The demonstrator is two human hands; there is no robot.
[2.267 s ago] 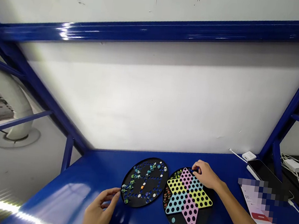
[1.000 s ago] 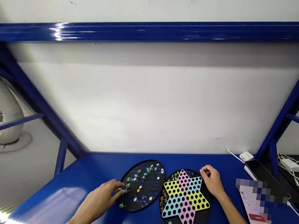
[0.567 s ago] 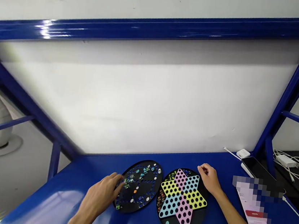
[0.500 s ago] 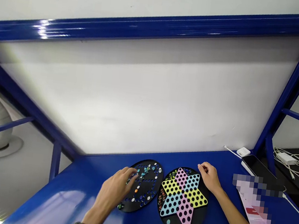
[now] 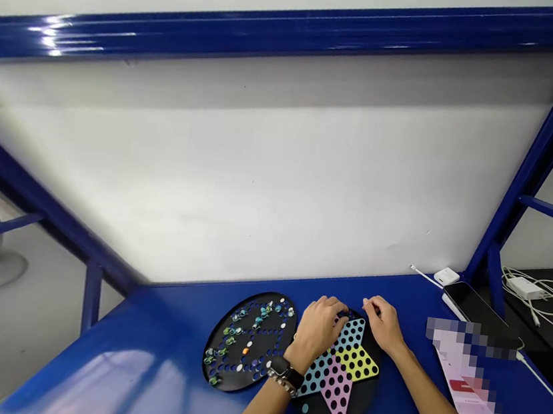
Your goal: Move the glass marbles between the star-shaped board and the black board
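Observation:
My left hand lies over the upper left of the Chinese checkers board, a round black tray with a pastel six-pointed star of holes. Its thumb and bent fingers are slightly apart at the tray's back rim, with nothing visible between them. My right hand rests beside that tray's right rim, thumb and fingers pressed together; whatever they may hold is hidden. To the left lies a second round black board carrying several glass marbles, white pieces and an orange die. My left wrist wears a watch and a bracelet.
Both boards lie on a blue table against a white wall panel in a blue frame. On the right are a phone with a lit screen, a dark phone, a white charger and cables.
My left hand has moved right, from the marble-covered board to the star board, covering part of it. My right hand stays beside the star board. The view has shifted slightly.

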